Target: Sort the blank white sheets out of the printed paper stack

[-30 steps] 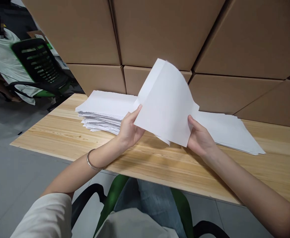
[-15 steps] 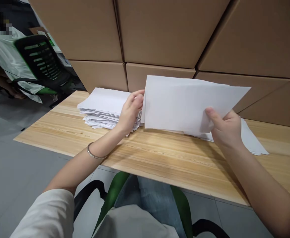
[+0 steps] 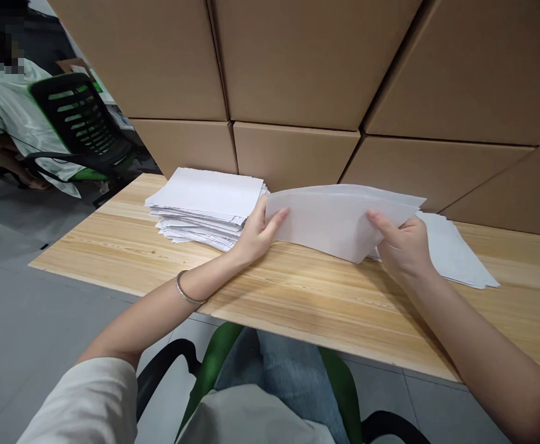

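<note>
Both hands hold a few white paper sheets [image 3: 320, 219] between them, just above the wooden table. My left hand [image 3: 258, 231] grips the left edge, thumb on the near face. On the right side, my right hand [image 3: 402, 240] pinches the sheets with its thumb in front; its other fingers are mostly hidden behind. The sheets tilt back and bow slightly. Left of my left hand lies a thick, uneven stack of white paper [image 3: 209, 200]. A thinner spread pile of paper [image 3: 459, 253] lies behind and right of my right hand, partly covered by it.
Brown cardboard boxes [image 3: 293, 154] form a wall along the back of the wooden table [image 3: 113, 237]. At the far left a person in a white top [image 3: 6, 105] sits on a black and green chair [image 3: 85, 117]. My chair's armrest [image 3: 171, 364] is below the table edge.
The held sheets have come lower and tipped back. My left hand has moved from beside their left edge to gripping it, thumb in front. My right hand keeps its hold, slightly further left.
</note>
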Demonstrator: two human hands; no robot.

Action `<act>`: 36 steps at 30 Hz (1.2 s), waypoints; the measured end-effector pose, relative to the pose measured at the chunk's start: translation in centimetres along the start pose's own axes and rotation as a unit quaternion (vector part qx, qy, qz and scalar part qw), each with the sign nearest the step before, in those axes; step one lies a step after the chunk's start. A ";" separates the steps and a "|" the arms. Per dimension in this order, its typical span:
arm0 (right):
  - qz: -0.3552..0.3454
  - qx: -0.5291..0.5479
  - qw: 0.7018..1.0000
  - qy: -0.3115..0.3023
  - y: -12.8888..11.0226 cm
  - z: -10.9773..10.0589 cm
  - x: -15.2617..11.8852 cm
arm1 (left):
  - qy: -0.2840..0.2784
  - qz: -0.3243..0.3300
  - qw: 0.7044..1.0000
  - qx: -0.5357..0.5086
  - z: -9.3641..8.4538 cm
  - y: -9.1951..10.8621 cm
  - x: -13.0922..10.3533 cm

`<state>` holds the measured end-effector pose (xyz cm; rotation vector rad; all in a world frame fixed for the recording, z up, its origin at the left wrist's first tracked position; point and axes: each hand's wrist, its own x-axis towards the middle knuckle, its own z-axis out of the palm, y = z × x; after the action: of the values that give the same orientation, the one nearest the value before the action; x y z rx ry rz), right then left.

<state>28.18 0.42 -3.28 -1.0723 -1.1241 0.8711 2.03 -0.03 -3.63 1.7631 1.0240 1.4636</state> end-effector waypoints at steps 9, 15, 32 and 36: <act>0.002 -0.080 0.997 -0.012 0.6 -0.2 0.2 | 0.031 -0.065 0.997 -0.028 0.4 0.1 -0.4; 0.014 -0.167 0.984 0.057 -0.5 0.0 0.1 | 0.003 -0.182 0.983 -0.032 0.8 -0.6 -0.1; 0.134 -0.359 0.871 -0.306 -3.0 -2.8 1.5 | -0.190 -0.363 0.904 0.122 -0.2 1.5 -0.8; 0.118 -0.384 0.857 -0.321 -3.2 -2.8 1.5 | -0.189 -0.359 0.901 0.154 -0.3 1.4 -0.9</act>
<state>31.31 0.33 -0.05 -1.6561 -2.0427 1.0358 1.93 -1.49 -2.88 1.5218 1.5237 0.5006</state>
